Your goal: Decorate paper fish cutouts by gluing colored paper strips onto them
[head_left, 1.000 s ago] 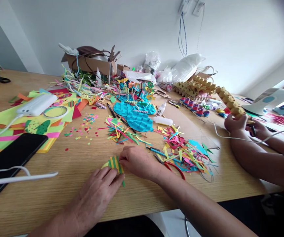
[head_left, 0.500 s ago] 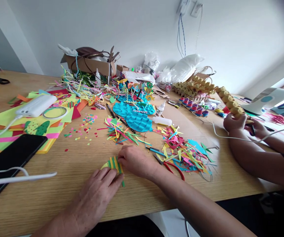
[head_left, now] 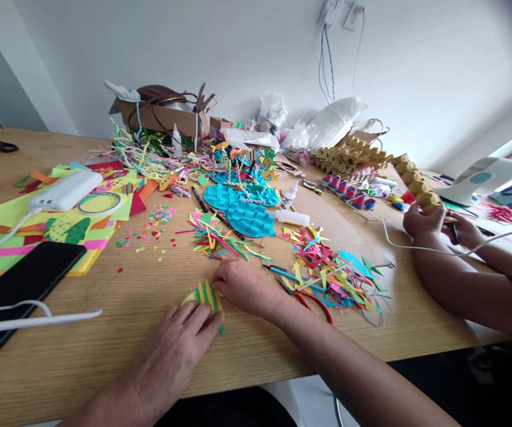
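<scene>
A small yellow paper cutout with green and orange stripes lies on the table near the front edge. My left hand rests flat over its lower part, fingers stretched out and pressing it down. At the cutout's right edge, my right hand has its fingers closed in a pinch at the upper end of a green paper strip. This strip's lower end sticks out below the cutout, beside my left fingertips. The exact contact under my right fingertips is hidden.
Paper scraps, red-handled pliers and pens lie right of my hands. Beyond are blue scalloped paper and a glue bottle. A phone lies left. Another person's hands hold egg-carton pieces at right.
My right hand has shifted very slightly at the cutout's edge. My left hand and the cutout stay in place. The other person's fingers have moved a little.
</scene>
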Demonstrator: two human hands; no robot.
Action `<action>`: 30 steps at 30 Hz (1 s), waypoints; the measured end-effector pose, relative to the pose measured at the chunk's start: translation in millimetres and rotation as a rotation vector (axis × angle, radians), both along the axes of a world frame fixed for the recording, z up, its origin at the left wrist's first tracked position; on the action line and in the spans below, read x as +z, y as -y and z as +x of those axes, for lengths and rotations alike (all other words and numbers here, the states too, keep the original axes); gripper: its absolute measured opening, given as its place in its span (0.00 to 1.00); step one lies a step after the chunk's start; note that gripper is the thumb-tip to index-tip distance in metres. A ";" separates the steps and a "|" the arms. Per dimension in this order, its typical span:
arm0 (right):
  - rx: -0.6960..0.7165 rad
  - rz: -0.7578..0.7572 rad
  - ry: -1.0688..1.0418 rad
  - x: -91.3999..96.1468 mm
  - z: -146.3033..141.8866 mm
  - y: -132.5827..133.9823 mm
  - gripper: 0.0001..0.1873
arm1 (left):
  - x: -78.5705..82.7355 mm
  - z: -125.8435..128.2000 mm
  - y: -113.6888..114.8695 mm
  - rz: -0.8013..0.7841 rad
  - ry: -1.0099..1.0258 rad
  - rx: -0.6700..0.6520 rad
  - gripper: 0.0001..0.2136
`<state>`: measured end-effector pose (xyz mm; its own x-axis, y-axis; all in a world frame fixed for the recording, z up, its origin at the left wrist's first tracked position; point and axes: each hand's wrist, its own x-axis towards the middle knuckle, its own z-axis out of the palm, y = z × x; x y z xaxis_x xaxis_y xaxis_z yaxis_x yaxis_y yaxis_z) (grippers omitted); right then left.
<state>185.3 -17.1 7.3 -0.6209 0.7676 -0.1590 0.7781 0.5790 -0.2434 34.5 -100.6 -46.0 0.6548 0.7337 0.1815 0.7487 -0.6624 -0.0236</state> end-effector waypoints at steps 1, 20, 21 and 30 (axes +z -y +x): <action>-0.002 0.003 -0.002 0.3 0.0 -0.5 0.11 | -0.3 0.0 0.1 0.000 -0.004 0.002 0.17; 0.021 -0.048 -0.077 10.5 3.0 5.1 0.10 | -1.4 0.3 10.1 -0.032 0.101 0.043 0.20; 0.007 -0.037 -0.091 10.5 4.6 5.5 0.10 | -1.0 -1.5 12.5 -0.033 0.138 0.033 0.20; -0.105 -0.001 -0.184 13.4 26.9 9.3 0.09 | 20.7 -49.5 -0.7 -0.266 0.686 0.306 0.10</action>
